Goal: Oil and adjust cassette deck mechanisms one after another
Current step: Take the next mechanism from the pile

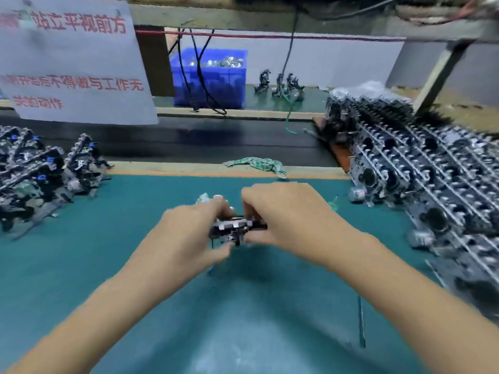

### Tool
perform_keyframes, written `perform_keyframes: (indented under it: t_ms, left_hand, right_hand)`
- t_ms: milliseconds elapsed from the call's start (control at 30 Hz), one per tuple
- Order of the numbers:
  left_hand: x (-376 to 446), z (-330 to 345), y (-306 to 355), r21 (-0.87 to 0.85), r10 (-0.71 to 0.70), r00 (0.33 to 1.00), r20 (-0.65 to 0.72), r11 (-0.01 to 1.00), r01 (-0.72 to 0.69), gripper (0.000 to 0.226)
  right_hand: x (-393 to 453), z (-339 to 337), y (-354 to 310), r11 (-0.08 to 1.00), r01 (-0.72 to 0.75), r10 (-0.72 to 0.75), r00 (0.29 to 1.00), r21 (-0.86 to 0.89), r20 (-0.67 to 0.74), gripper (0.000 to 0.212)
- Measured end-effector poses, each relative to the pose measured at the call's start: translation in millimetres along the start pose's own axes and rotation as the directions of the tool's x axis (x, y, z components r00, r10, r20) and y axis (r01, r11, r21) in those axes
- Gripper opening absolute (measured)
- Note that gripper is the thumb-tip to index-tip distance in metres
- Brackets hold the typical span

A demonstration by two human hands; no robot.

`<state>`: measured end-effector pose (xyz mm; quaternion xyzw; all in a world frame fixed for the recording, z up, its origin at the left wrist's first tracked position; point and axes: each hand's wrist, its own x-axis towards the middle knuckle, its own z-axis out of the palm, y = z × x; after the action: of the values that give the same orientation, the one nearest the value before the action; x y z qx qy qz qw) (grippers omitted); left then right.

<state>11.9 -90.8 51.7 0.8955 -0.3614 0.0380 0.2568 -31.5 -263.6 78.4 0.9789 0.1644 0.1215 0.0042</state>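
- Two hands: our left hand and right hand pinch one cassette mechanism with curled fingers.
- Its long axis runs left-right above the green mat.

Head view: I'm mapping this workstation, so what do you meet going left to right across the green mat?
Small pile of mechanisms → left hand → the mechanism in both hands → right hand → large stacked rows of mechanisms.

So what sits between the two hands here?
Head view: one cassette deck mechanism, gripped by the left hand and the right hand above the green mat.
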Motion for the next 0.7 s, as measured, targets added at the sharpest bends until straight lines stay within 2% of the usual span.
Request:
perform_keyframes:
  t_ms: [67, 133, 200, 300, 367, 433, 500, 567, 633, 700]
  left_hand:
    - [2, 32, 20, 0.053, 0.211, 0.976, -0.059, 0.977, -0.208, 0.019]
    - [-2, 61, 32, 0.204, 0.383, 0.918, -0.099, 0.911, -0.358, 0.016]
    - [-10, 87, 35, 0.339, 0.516, 0.847, -0.130, 0.826, -0.451, 0.004]
    - [-18, 110, 27, 0.357, 0.632, 0.751, -0.192, 0.758, -0.547, 0.012]
    - [-15, 113, 20, 0.279, 0.624, 0.752, -0.211, 0.776, -0.566, 0.025]
    - [-9, 112, 13, 0.113, 0.529, 0.840, -0.120, 0.848, -0.518, 0.052]
    - [-6, 109, 6, -0.115, 0.376, 0.925, 0.053, 0.923, -0.368, 0.090]
    - [-6, 110, 2, -0.304, 0.268, 0.944, 0.192, 0.931, -0.202, 0.113]
    - [-7, 114, -1, -0.384, 0.227, 0.950, 0.215, 0.914, -0.131, 0.116]
    - [-6, 115, 0, -0.401, 0.223, 0.955, 0.197, 0.907, -0.129, 0.111]
  right_hand:
    - [-39, 10, 12, 0.992, 0.009, -0.017, 0.998, -0.126, -0.064, 0.037]
    - [-73, 29, 18, 0.976, 0.012, -0.053, 0.981, -0.216, -0.186, 0.033]
    - [-101, 56, 23, 0.962, 0.068, -0.139, 0.956, -0.266, -0.258, 0.034]
    - [-126, 81, 24, 0.959, 0.082, -0.170, 0.931, -0.271, -0.322, 0.030]
    - [-134, 89, 26, 0.975, 0.065, -0.142, 0.920, -0.213, -0.367, 0.019]
    - [-140, 92, 29, 0.990, 0.052, -0.102, 0.905, -0.129, -0.412, 0.025]
    - [-144, 93, 31, 1.000, 0.017, -0.021, 0.879, -0.013, -0.476, 0.032]
    - [-143, 92, 32, 0.991, -0.039, 0.100, 0.847, 0.126, -0.522, 0.031]
    - [-140, 91, 32, 0.961, -0.117, 0.234, 0.825, 0.250, -0.515, 0.032]
    - [-139, 93, 33, 0.923, -0.191, 0.339, 0.814, 0.335, -0.471, 0.035]
